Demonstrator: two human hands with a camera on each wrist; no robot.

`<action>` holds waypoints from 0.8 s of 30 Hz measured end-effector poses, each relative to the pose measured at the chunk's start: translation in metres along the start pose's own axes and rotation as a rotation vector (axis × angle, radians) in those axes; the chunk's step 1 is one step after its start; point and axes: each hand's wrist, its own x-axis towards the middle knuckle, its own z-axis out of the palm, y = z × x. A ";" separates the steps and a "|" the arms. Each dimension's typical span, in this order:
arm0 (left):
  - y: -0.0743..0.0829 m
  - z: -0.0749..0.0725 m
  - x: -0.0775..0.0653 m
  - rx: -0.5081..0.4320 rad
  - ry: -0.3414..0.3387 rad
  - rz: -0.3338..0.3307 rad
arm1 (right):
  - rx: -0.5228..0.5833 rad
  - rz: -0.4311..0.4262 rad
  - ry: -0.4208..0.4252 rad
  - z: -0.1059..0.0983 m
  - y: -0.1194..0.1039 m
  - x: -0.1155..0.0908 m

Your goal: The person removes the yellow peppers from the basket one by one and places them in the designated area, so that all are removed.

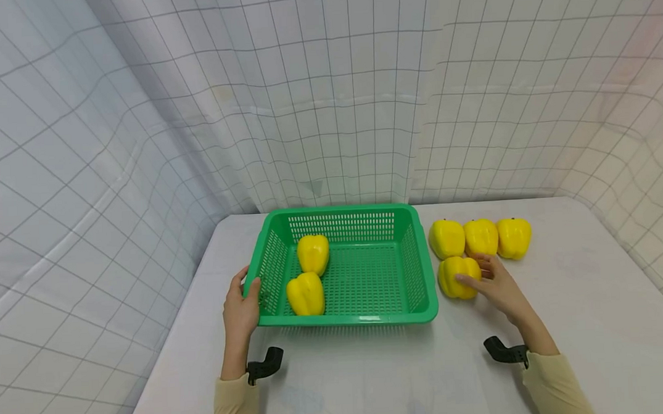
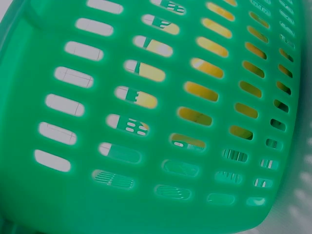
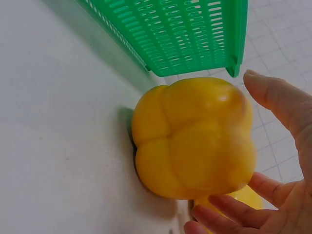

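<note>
A green plastic basket [image 1: 358, 320] stands on the table, with two yellow bell peppers [image 1: 314, 255] inside toward its left. My left hand [image 1: 241, 310] holds the basket's left rim, the thumb over the edge and the fingers along the outside. Only the slotted basket wall [image 2: 146, 200] fills the left wrist view; the hand is hidden there. Right of the basket, my right hand [image 1: 498, 286] is around a yellow bell pepper [image 3: 195, 141] on the table. Its thumb [image 3: 273, 90] is spread apart from the fingers, which lie beside the pepper, and no firm grip shows.
Behind the pepper at my right hand, three more yellow bell peppers [image 1: 481, 237] sit in a row on the white table [image 1: 361, 378]. White gridded curtains [image 1: 338, 108] hang around the back and sides. Each wrist wears a black mount [image 1: 267, 363].
</note>
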 end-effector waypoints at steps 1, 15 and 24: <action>0.000 0.000 0.000 0.001 -0.001 0.000 | -0.004 -0.011 0.023 0.000 -0.001 0.000; -0.002 0.000 0.000 0.009 0.003 0.010 | 0.018 -0.389 0.417 0.009 -0.045 0.004; -0.001 -0.001 -0.001 0.008 -0.008 0.003 | -0.072 -0.483 0.269 0.026 -0.095 0.010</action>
